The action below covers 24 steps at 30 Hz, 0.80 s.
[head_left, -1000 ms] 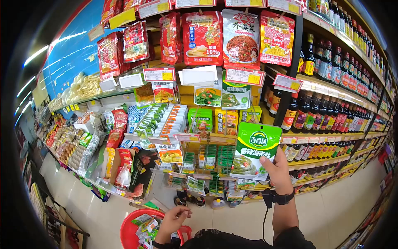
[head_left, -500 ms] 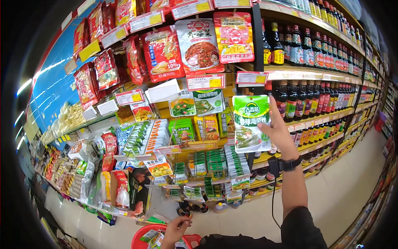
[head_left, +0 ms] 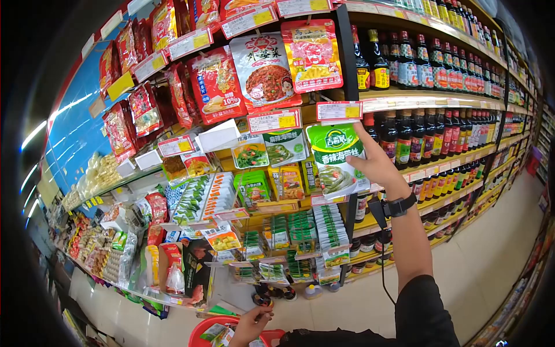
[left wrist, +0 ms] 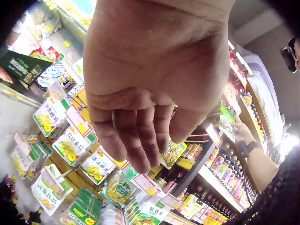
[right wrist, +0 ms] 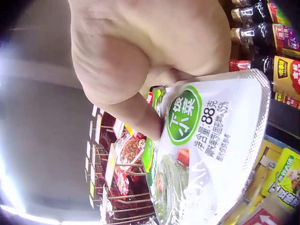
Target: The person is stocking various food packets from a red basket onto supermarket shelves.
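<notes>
My right hand (head_left: 378,165) pinches a green-and-white packet of seaweed strips (head_left: 330,173), thumb on its printed front. In the head view the packet hangs upright before the rack, just under a price tag (head_left: 339,110). The right wrist view shows the thumb of the right hand (right wrist: 154,47) pressed against the face of the packet (right wrist: 220,140); the other fingers are mostly hidden behind it. Low at the front, my left hand (head_left: 252,325) hangs with loosely bent fingers and holds nothing. Its relaxed fingers (left wrist: 124,133) point down in the left wrist view.
A red basket (head_left: 199,331) with several packets inside stands on the floor beside the left hand. Red pickle pouches (head_left: 218,87) hang above, and green packets (head_left: 251,186) hang in lower rows. Sauce bottles (head_left: 425,66) line the shelves at right. Bagged goods (head_left: 118,222) fill the left counter.
My right hand has raised the packet and brought it closer to the rack's right post. The head view has swung right. My left hand stays low near the basket, still holding nothing.
</notes>
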Motion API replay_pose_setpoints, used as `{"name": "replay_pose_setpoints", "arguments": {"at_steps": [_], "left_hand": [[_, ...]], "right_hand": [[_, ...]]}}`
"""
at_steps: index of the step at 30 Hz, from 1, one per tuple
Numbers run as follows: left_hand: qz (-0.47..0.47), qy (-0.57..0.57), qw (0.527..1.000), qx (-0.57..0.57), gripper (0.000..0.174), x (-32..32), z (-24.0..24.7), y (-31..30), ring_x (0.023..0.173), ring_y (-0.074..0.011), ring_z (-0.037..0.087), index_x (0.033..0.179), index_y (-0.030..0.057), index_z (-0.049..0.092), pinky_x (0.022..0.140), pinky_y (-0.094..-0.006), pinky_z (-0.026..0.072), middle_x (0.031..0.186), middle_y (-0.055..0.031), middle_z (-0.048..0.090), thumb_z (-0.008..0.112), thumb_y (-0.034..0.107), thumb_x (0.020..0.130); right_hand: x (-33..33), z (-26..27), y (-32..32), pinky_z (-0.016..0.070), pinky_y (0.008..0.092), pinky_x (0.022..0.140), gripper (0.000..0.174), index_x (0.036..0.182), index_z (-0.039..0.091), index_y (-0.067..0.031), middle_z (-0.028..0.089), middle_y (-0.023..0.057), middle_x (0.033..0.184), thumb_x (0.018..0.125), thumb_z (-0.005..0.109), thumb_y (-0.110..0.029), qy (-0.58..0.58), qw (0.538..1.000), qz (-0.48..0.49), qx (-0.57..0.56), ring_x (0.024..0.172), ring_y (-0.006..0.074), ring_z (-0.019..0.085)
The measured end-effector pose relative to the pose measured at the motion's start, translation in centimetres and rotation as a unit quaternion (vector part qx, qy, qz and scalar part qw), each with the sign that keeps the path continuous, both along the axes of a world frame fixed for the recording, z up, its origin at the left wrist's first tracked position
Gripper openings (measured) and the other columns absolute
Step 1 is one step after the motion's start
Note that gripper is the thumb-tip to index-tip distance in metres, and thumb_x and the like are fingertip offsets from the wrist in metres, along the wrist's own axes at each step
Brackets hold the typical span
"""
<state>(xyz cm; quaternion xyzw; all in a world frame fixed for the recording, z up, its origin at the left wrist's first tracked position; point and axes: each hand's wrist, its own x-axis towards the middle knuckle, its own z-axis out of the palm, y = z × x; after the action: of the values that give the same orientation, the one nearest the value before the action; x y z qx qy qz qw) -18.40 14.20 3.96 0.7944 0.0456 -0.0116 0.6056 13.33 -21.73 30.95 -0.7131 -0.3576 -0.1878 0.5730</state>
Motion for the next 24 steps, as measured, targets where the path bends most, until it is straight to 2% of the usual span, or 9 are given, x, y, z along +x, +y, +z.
{"name": "replay_pose_setpoints", "arguments": {"at_steps": [3, 4, 7, 11, 12, 18, 24], "left_hand": [[0.003, 0.003, 1.000, 0.010, 0.019, -0.2, -0.2, -0.3, 0.093, -0.0145, 0.066, 0.112, -0.0038, 0.061, 0.084, -0.0282, 0.0525, 0.099, -0.0084, 0.069, 0.057, 0.005, 0.096], [0.005, 0.008, 1.000, 0.014, 0.019, -0.3, 0.2, -0.6, 0.093, -0.0144, 0.066, 0.112, -0.0034, 0.061, 0.084, -0.0280, 0.0526, 0.099, -0.0084, 0.069, 0.057, 0.005, 0.096], [-0.011, 0.003, 0.999, 0.051, 0.019, -0.4, -0.4, -0.4, 0.094, -0.0141, 0.066, 0.112, -0.0027, 0.061, 0.084, -0.0275, 0.0528, 0.099, -0.0085, 0.069, 0.057, 0.006, 0.096], [-0.002, -0.033, 0.998, 0.059, 0.021, -0.2, -1.1, -0.6, 0.087, -0.0159, 0.070, 0.111, -0.0006, 0.063, 0.077, -0.0290, 0.0540, 0.094, -0.0105, 0.071, 0.061, 0.010, 0.094], [-0.003, -0.028, 0.997, 0.068, 0.021, -0.2, -0.8, -0.8, 0.087, -0.0165, 0.070, 0.111, -0.0003, 0.063, 0.077, -0.0291, 0.0543, 0.094, -0.0103, 0.071, 0.062, 0.010, 0.093], [-0.018, -0.030, 0.996, 0.078, 0.021, 0.1, -1.4, -0.9, 0.087, -0.0175, 0.070, 0.112, 0.0004, 0.063, 0.076, -0.0293, 0.0544, 0.095, -0.0108, 0.071, 0.062, 0.009, 0.093], [-0.011, -0.032, 0.996, 0.082, 0.020, 0.0, -0.5, -1.4, 0.086, -0.0182, 0.070, 0.110, 0.0007, 0.064, 0.075, -0.0292, 0.0541, 0.094, -0.0109, 0.071, 0.063, 0.009, 0.092]], "right_hand": [[0.3, -0.3, -0.3, 0.0189, 0.0334, 0.117, 0.083, 0.153, 0.019, -0.0010, 0.020, 0.0169, 0.160, 0.084, 0.065, 0.005, -0.031, 0.999, 0.007, 0.022, 0.147, 0.0230, 0.020], [-0.1, 0.0, -0.1, 0.0166, 0.0322, 0.117, 0.083, 0.153, 0.019, 0.0013, 0.020, 0.0173, 0.160, 0.083, 0.064, 0.007, -0.035, 0.997, 0.031, 0.059, 0.147, 0.0217, 0.019], [-0.4, 1.0, -0.5, 0.0167, 0.0314, 0.117, 0.083, 0.153, 0.020, 0.0001, 0.022, 0.0155, 0.160, 0.082, 0.061, 0.010, -0.034, 0.993, 0.040, 0.102, 0.147, 0.0210, 0.020], [-0.7, 2.1, -0.8, 0.0221, 0.0299, 0.114, 0.083, 0.154, 0.024, -0.0041, 0.032, 0.0123, 0.155, 0.080, 0.059, 0.012, -0.016, 0.989, 0.060, 0.131, 0.142, 0.0192, 0.029], [-0.7, 2.1, -0.8, 0.0264, 0.0296, 0.112, 0.082, 0.153, 0.027, -0.0049, 0.037, 0.0108, 0.152, 0.080, 0.058, 0.012, -0.009, 0.990, 0.064, 0.128, 0.138, 0.0180, 0.035], [-1.0, 2.0, -0.8, 0.0295, 0.0288, 0.110, 0.077, 0.151, 0.033, -0.0036, 0.043, 0.0098, 0.148, 0.080, 0.056, 0.012, -0.003, 0.989, 0.076, 0.129, 0.133, 0.0167, 0.041], [-0.7, 1.5, -0.6, 0.0314, 0.0308, 0.110, 0.073, 0.148, 0.037, 0.0000, 0.045, 0.0113, 0.146, 0.078, 0.058, 0.011, 0.033, 0.971, 0.127, 0.202, 0.132, 0.0179, 0.044]]}}
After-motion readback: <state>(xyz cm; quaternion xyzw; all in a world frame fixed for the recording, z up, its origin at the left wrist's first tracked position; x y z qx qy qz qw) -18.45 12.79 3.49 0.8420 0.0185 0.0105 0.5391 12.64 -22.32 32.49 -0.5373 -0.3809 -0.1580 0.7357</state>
